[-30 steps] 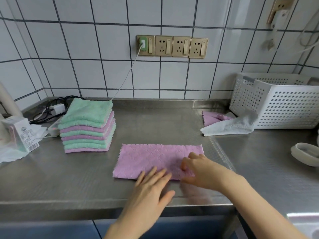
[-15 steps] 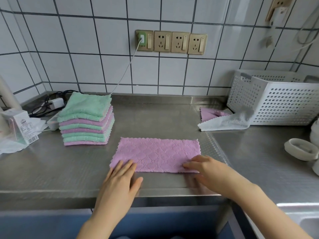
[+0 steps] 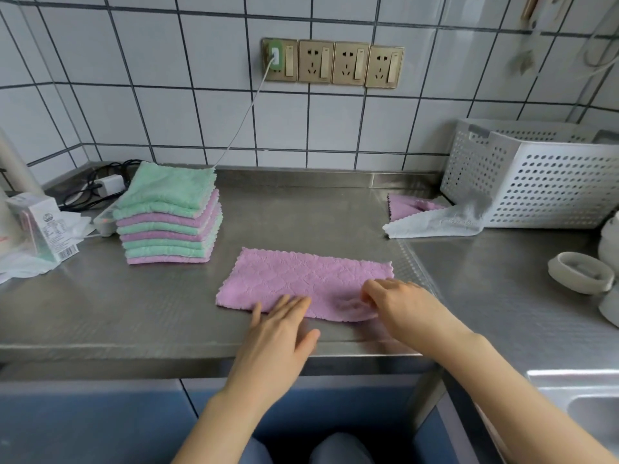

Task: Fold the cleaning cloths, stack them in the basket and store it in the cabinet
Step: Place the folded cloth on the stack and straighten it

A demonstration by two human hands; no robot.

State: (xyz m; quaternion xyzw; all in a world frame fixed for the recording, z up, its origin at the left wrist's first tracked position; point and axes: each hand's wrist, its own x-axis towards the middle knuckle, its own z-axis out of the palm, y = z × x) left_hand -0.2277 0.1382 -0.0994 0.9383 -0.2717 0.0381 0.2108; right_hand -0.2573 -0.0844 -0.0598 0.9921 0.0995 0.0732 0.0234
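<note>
Pink cloth [image 3: 301,283] half-folded at counter [image 3: 117,313] front, centre. Right hand [image 3: 398,304] now pinches cloth's near right part, bunching it; half second ago lay flatter. Left hand [image 3: 278,333], fingers spread, presses near edge, shifted rightward. Second fold likely starting. Folded stack [image 3: 167,216] at 10 o'clock; basket [image 3: 536,182] at 2 o'clock.

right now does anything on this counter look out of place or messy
Two unfolded cloths, a white cloth and a purple cloth partly under it, lie crumpled against the basket rather than on the folded stack. The purple cloth being folded is rumpled near the right hand. Nothing looks spilled or damaged.
</note>
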